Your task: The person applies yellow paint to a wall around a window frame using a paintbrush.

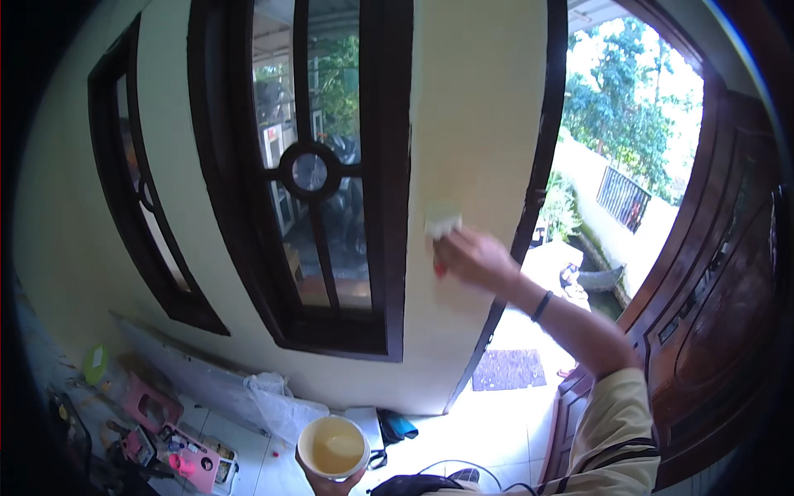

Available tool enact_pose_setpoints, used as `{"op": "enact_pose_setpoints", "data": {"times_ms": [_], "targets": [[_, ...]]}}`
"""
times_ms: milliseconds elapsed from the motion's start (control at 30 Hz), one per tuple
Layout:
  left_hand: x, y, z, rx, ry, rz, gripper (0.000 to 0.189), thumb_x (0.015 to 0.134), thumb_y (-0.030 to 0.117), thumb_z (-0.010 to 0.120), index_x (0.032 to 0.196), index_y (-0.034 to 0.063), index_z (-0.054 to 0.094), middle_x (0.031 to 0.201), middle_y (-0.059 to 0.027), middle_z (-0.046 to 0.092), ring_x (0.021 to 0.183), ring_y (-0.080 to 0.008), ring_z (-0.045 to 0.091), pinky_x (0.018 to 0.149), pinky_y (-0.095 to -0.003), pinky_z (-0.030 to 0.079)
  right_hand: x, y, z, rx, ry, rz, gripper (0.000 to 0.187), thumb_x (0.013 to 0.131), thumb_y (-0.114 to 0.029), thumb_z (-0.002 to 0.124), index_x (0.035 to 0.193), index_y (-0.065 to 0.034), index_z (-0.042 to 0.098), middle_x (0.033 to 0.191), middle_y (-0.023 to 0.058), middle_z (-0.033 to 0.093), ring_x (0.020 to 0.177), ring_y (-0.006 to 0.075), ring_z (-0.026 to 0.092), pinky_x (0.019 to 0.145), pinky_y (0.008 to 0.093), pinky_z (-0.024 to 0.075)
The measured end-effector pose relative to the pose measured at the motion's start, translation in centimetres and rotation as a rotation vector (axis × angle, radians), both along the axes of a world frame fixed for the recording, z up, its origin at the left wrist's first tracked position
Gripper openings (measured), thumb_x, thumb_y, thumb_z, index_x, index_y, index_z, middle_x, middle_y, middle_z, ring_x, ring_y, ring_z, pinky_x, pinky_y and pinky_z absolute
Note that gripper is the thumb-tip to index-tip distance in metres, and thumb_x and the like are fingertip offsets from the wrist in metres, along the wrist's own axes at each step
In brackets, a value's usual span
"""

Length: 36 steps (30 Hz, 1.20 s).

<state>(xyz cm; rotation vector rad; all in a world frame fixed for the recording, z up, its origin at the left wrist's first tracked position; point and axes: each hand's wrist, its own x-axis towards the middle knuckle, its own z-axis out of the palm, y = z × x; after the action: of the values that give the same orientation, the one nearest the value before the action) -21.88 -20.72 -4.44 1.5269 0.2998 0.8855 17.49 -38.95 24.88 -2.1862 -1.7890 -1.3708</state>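
My right hand (474, 257) grips a paintbrush (443, 224), whose pale bristles lie against the cream wall (477, 136) between the dark wooden window frame (392, 186) and the doorway. A red bit of the handle pokes out below my fingers. Low in the view, my left hand (332, 483) holds a white paint tub (335, 447) from beneath and the side. Cream paint sits inside that tub. Motion blurs the right hand a little.
The carved wooden door (713, 359) stands open at right, with a doormat (508, 369) on the threshold. Against the wall's foot lean a grey panel (198, 372) and a plastic sheet (282, 403). Pink stools (152, 403) and small items crowd the tiled floor at lower left.
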Motion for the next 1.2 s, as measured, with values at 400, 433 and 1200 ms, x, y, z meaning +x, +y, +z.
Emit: {"op": "enact_pose_setpoints", "data": {"times_ms": [400,433,1200], "targets": [[3.8,2.4,-0.2,0.154,0.064,0.021,0.122,0.057,0.014,0.094,0.151,0.0076,0.017,0.145,-0.0181,0.041,0.132,-0.0325,0.046,0.109,-0.0471,0.041,1.0,-2.6,25.5,0.338,0.046,0.011,0.015,0.090,-0.014,0.067,0.102,-0.0054,0.070,0.096,0.0140,0.070,0.085,0.0320,0.069,0.076,0.0398,0.0536],[4.6,2.6,-0.4,0.153,0.049,0.029,0.121,0.057,0.013,0.094,0.151,0.0076,0.017,0.145,-0.0180,0.041,0.132,-0.0323,0.046,0.109,-0.0469,0.041,1.5,-2.6,28.9,0.375,-0.212,0.013,0.017,0.090,-0.014,0.067,0.104,-0.0054,0.069,0.096,0.0140,0.070,0.086,0.0313,0.069,0.076,0.0397,0.0536],[12.1,-1.6,3.6,0.068,0.077,-0.248,0.108,0.058,0.028,0.094,0.139,0.0027,0.028,0.131,-0.0166,0.051,0.121,-0.0301,0.055,0.106,-0.0434,0.043,0.2,-1.5,-5.5,0.042,-0.239,-0.007,0.027,0.075,-0.017,0.073,0.095,-0.0007,0.067,0.096,0.0101,0.055,0.093,0.0240,0.061,0.069,0.0321,0.0602]]}}
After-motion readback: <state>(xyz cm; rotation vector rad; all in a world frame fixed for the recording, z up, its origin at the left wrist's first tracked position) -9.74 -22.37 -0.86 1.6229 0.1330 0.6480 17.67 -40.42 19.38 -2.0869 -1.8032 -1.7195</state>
